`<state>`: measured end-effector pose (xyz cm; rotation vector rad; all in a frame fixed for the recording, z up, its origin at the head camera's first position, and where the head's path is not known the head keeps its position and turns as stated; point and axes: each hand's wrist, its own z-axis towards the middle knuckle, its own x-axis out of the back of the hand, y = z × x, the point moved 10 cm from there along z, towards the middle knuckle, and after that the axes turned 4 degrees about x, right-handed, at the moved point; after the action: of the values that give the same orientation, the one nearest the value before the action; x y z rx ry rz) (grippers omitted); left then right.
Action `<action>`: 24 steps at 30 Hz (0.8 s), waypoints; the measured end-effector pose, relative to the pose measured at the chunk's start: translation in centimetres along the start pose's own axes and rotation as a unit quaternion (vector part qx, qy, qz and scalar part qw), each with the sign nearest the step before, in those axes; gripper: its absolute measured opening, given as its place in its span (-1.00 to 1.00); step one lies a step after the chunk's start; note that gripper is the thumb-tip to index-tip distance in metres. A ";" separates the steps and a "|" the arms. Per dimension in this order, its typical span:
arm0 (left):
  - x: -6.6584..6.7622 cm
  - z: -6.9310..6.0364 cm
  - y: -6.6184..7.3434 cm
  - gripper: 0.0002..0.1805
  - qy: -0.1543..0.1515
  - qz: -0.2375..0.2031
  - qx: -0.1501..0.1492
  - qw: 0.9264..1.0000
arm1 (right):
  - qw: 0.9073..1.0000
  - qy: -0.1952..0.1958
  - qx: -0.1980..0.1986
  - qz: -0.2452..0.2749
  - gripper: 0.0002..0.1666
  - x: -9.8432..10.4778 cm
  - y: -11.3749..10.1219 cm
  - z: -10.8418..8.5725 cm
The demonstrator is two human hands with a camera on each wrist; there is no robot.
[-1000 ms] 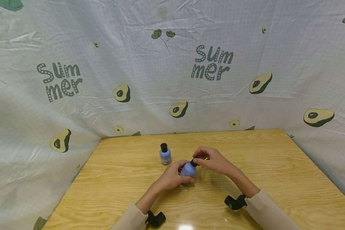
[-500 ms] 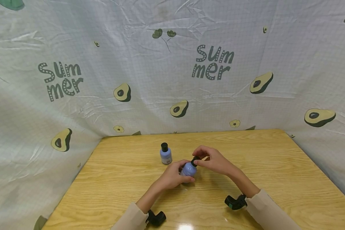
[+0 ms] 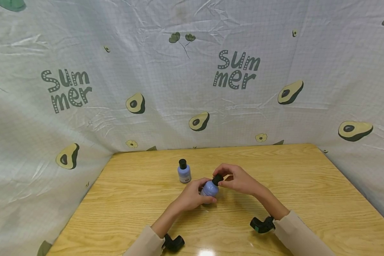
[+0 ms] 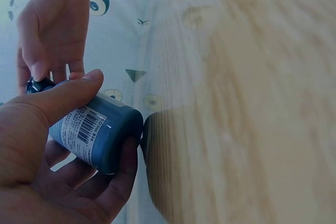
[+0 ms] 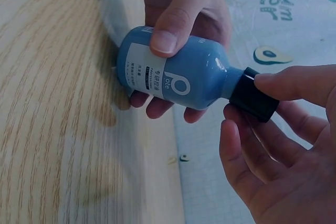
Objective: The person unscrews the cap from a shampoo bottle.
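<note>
Tilted to the right, a small blue-purple bottle with a black cap is in front of me at the table's middle. My left hand grips its body, thumb on one side and fingers round the other. At the neck, my right hand pinches the cap between thumb and fingers. The cap sits on the neck. In the left wrist view the label with a barcode shows on the bottle. The base is close to the tabletop; whether it touches is hard to tell.
A second bottle of the same kind, capped, stands upright behind my left hand. The wooden table ends at a patterned cloth hung behind and at both sides. Black wrist devices sit below both wrists.
My right fingers have shifted slightly round the cap, so more of it shows now. The left hand and both bottles stay in place.
</note>
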<state>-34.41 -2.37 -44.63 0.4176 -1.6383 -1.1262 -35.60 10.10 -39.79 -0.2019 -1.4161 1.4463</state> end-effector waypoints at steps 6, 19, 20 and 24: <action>0.0 0.0 0.0 -0.39 0.001 -0.010 0.003 1.000 | 1.000 0.002 0.010 0.010 -0.71 0.1 -0.5 0.1; 0.0 0.2 -0.4 -0.37 -0.001 -0.016 0.011 1.000 | 0.999 0.026 0.022 0.001 -0.71 2.0 -0.9 -0.3; 0.0 0.2 -0.5 -0.37 0.000 -0.016 0.011 1.000 | 0.999 0.026 0.022 0.001 -0.70 2.1 -0.9 -0.3; 0.1 0.1 -0.6 -0.35 0.004 -0.013 0.014 1.000 | 0.999 0.032 0.020 -0.002 -0.67 2.8 -0.9 -0.4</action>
<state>-34.72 -2.68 -45.04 0.4622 -1.6482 -1.1210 -36.06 12.12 -37.74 -0.2181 -1.3352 1.4515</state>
